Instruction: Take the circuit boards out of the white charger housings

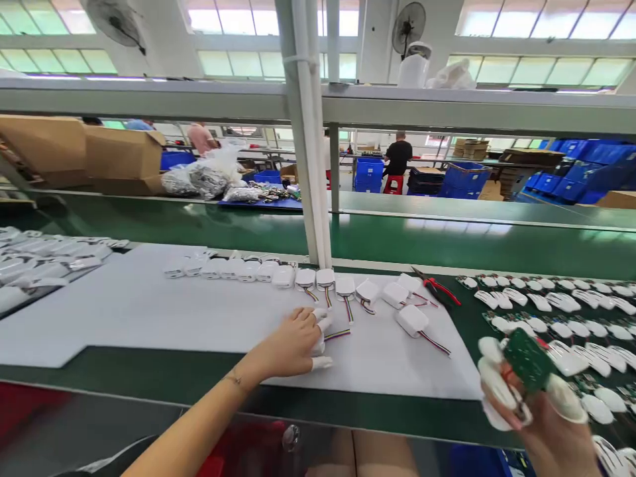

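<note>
I judge work partway: the row of white cases [283, 277] looks closed, many boards [498, 323] remain, my left fingers [322, 363] curl round one wired case [319, 345] on the sheet [163, 318], my right fingers [566, 399] clasp a green board [529, 361].

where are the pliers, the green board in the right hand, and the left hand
Pliers [442, 289]: head view, on a red handle.
Green board [529, 360]: head view, middle of its face.
Left hand [293, 343]: head view, back of the hand.

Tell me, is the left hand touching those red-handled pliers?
Apart. The head view shows white sheet and several white plastic housings between the left hand and the red-handled pliers.
</note>
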{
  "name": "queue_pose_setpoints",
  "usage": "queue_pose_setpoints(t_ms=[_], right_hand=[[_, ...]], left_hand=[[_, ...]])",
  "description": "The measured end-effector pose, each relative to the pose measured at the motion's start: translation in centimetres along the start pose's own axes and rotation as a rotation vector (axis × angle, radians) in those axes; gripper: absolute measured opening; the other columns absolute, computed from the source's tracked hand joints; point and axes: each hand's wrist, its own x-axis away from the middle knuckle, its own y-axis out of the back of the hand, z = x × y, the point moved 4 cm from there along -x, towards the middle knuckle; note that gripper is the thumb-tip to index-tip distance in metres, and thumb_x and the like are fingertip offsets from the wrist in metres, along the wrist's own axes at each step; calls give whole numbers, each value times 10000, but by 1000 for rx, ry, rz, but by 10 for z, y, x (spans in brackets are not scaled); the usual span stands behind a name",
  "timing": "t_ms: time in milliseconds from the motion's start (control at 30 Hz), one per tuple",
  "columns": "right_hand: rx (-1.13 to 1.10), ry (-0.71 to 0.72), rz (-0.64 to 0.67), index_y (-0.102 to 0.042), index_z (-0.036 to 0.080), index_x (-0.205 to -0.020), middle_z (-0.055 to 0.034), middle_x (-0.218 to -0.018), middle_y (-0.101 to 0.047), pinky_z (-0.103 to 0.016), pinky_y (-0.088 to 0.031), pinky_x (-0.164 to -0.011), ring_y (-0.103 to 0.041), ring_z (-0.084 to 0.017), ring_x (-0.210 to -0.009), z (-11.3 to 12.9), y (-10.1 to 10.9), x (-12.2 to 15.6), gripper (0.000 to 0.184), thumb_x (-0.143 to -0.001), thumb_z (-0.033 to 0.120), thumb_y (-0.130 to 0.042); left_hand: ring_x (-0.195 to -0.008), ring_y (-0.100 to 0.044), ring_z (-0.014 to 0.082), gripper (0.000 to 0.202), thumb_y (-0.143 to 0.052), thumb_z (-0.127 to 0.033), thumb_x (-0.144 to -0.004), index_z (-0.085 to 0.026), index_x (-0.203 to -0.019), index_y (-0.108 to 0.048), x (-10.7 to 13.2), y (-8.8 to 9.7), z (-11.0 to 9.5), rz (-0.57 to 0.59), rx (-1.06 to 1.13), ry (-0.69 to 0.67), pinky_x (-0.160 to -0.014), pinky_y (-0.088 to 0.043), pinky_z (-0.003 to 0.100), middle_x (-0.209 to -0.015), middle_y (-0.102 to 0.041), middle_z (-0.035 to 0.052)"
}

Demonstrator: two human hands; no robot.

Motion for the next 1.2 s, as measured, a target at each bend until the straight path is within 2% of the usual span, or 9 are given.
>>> queue_pose_setpoints(t_ms=[67, 133, 200, 300, 600, 800, 967, 1100, 1200], right_hand=[[-377, -124, 188, -330, 410, -1332, -11, -839, -576, -226, -305, -306, -368, -82, -338, 5, -45, -14, 666, -818, 800, -494], [-437, -177, 291, -368, 352, -1334, 46, -701, -564, -192, -308, -316, -393, -82, -324, 7, -85, -27, 686, -796, 626, -695], [-403, -185, 343, -400, 281, -1334, 66, -616, -557, -176, -299, -335, -442, -99, -337, 4, -114, -36, 689, -782, 492, -755], [-379, -193, 397, -383, 234, -1363, 61, -624, -574, -185, -306, -383, -494, -116, -395, -3, -134, -40, 714, -772, 400, -748], [-301, -197, 412, -359, 237, -1415, 36, -755, -544, -261, -386, -504, -528, -123, -509, -18, -123, -35, 726, -801, 387, -717], [-287, -216, 431, -386, 259, -1432, 32, -779, -534, -283, -422, -562, -524, -132, -563, 0, -120, -29, 692, -835, 373, -718], [-263, -251, 443, -360, 213, -1442, 38, -697, -566, -277, -401, -524, -580, -158, -529, 17, -119, -18, 757, -814, 410, -733], [-240, -283, 434, -313, 160, -1471, 4, -667, -633, -259, -393, -505, -628, -186, -567, 29, -119, -8, 791, -831, 418, -701], [-253, -276, 443, -255, 178, -1512, -11, -695, -665, -252, -384, -502, -626, -175, -562, 32, -117, -2, 828, -846, 421, -682]], left_hand=[[-1144, -546, 327, 330, -453, -379, -952, -136, -1130, -587, -15, 0, -5, 18, 46, 13, -1015, -377, 466, -1173, -612, 172], [-988, -610, 334, 279, -438, -322, -949, -114, -942, -625, -35, -4, -9, 39, 72, 45, -928, -422, 481, -991, -652, 182], [-888, -626, 326, 179, -515, -264, -888, -126, -817, -605, -52, -11, -10, 55, 116, 48, -843, -453, 454, -893, -655, 172], [-833, -620, 281, 103, -554, -201, -823, -163, -728, -537, -60, -19, -7, 50, 237, 28, -781, -464, 390, -831, -648, 126], [-629, -579, 132, 250, -241, -399, -994, -217, -886, -374, -22, -2, 11, -72, 878, 86, -564, -490, 241, -760, -605, 15], [-633, -491, 118, 346, -473, -540, -931, -214, -1045, -506, -4, 5, 16, -383, 1369, 225, -596, -459, 245, -738, -448, -30], [-718, -467, 155, 386, -419, -501, -944, -180, -960, -632, 2, -15, 12, -410, 1495, 122, -667, -424, 294, -818, -480, 26], [-724, -445, 160, 392, -353, -435, -981, -176, -764, -552, 6, -20, 10, -448, 1497, 53, -677, -389, 300, -805, -470, 32], [-683, -431, 149, 339, -374, -407, -973, -182, -747, -491, 8, -19, 7, -438, 1471, 32, -659, -371, 295, -768, -455, 16]])
